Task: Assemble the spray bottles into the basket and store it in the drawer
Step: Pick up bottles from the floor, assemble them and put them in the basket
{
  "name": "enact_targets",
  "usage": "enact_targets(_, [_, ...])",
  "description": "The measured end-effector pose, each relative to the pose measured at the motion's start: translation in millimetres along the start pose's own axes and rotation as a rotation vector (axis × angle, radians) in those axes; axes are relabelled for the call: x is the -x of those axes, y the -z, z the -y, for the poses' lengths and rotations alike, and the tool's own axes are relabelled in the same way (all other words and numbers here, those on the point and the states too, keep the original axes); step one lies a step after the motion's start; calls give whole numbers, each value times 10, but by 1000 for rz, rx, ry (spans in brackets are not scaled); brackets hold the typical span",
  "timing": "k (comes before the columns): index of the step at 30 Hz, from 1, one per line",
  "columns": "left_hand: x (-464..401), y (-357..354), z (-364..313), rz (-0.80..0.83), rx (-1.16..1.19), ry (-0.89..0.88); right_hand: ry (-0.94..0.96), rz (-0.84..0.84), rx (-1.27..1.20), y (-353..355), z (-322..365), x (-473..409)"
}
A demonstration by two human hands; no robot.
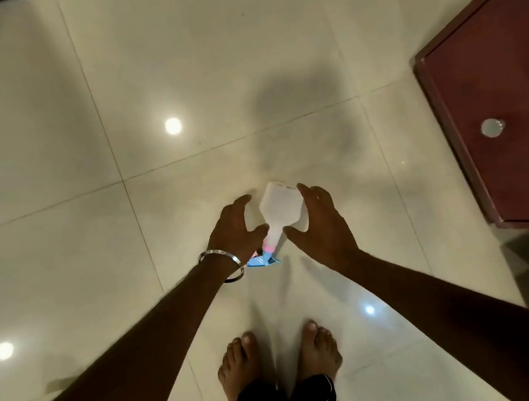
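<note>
open floor (164,60), cabinet (512,112) perhaps blocking right

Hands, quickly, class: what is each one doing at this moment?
Left hand: open, fingers spread beside the white spray bottle, holding nothing visible.
Right hand: open, fingers spread beside the same bottle; contact cannot be told.

You're looking at one spray bottle (281,209): a white, translucent body with a pink collar and a blue trigger head. It's tilted, its base pointing away from you and its head toward you, low in the middle of the view above the floor.
</note>
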State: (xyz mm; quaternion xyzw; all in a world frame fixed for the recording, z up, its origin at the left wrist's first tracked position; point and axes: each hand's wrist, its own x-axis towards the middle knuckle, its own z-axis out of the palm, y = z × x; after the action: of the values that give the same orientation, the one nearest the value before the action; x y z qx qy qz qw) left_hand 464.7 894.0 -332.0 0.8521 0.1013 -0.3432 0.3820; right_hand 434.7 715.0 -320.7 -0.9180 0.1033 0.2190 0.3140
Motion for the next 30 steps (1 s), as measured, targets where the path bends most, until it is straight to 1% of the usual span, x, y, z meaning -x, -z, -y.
enact_targets(4, [-384,-144,186,42,81,12,-55,-22,-18,-334,-145,-347])
enact_targets(8, [-626,-277,270,81,141,44,-89,-65,-68,-554,-180,-506])
enact_targets(11, [-719,-366,290,117,174,60,-78,-82,-88,-648,-198,-563])
enact_targets(15, [-808,-371,270,170,248,36,-77,-106,-140,-649,-226,-645])
enact_targets(18, [-779,-269,230,199,371,77,-120,-82,-214,-531,-242,-639])
enact_targets(21, [-643,-89,103,286,471,122,-172,-35,-341,-320,-194,-544])
enact_targets(26, [-271,388,-222,421,490,166,-273,38,-548,183,72,-222])
enact_targets(30, [58,747,-558,532,477,142,-373,134,-823,642,343,98])
